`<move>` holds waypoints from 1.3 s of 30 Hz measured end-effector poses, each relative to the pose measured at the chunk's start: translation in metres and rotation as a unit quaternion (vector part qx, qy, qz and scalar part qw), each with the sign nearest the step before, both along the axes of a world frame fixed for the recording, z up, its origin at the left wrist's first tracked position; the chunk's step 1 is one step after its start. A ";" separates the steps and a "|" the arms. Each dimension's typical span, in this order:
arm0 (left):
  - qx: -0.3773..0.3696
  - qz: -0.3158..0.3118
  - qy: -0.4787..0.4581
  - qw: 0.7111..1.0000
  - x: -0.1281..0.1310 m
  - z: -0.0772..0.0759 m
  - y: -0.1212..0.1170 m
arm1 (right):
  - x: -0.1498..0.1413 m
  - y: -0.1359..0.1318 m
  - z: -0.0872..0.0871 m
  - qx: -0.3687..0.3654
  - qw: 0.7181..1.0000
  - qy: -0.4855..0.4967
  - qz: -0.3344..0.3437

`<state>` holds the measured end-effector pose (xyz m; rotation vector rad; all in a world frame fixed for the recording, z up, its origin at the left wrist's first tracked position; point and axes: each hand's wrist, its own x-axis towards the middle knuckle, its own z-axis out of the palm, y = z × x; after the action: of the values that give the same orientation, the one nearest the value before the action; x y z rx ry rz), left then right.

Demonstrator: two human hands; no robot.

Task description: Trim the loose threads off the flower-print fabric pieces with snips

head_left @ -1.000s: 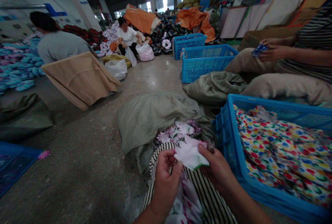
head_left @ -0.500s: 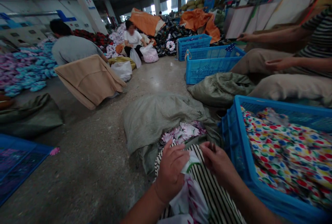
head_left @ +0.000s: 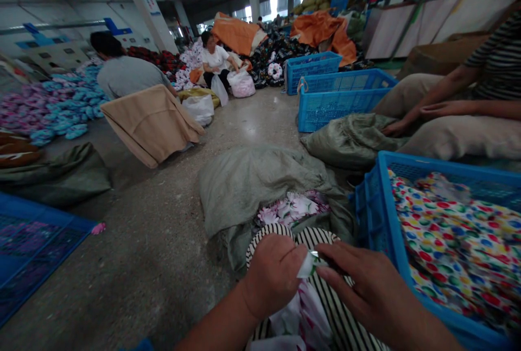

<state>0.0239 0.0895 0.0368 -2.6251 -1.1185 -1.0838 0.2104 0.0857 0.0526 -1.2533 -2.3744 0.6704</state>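
My left hand [head_left: 273, 274] is closed on a piece of white fabric [head_left: 305, 269] with a green mark, its edge held up over my lap. The rest of the white cloth, patterned with pink-purple and green [head_left: 311, 313], hangs below onto my striped lap [head_left: 340, 302]. My right hand [head_left: 362, 283] meets the left from the right, its fingers around what look like small metal thread snips [head_left: 314, 254] at the fabric edge. The fingers mostly hide the snips. Beyond my knees, a grey-green sack [head_left: 252, 177] lies open, with pink-and-white printed pieces [head_left: 291, 207] showing at its mouth.
At my right stands a blue crate [head_left: 382, 204] of dotted fabric [head_left: 456, 231]. A co-worker's hand [head_left: 396, 127] rests on another sack [head_left: 345, 136]. More blue crates [head_left: 342, 101] stand ahead. A blue crate [head_left: 40, 210] is at left; a cloth-draped chair [head_left: 150, 123] stands beyond it.
My hands have come together; the right moved left to the fabric edge with the snips. My left fingers have closed further. The co-worker's hand at right has lowered to the sack.
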 end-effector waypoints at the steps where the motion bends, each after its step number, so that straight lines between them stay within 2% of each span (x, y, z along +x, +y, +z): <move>1: 0.007 0.000 -0.002 1.000 0.000 0.000 -0.001 | 0.000 0.000 0.000 -0.001 1.000 -0.002 -0.004; 10: 0.037 -0.017 0.019 0.999 0.001 0.000 -0.001 | -0.001 -0.006 0.004 0.019 0.999 0.013 -0.032; 20: 0.043 -0.013 0.060 0.997 0.002 -0.004 -0.001 | 0.001 -0.009 -0.002 -0.023 0.998 -0.014 -0.056; 30: 0.021 -0.007 0.075 0.997 0.007 -0.003 -0.001 | 0.003 -0.013 -0.013 0.067 0.993 -0.061 -0.078; 39: 0.012 -0.009 0.075 0.997 0.009 -0.006 0.001 | 0.005 -0.011 -0.016 0.042 0.994 -0.070 -0.078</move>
<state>0.0330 0.0903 0.0304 -2.6509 -1.0465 -0.8793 0.2153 0.0745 0.0370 -1.4734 -2.3572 0.4432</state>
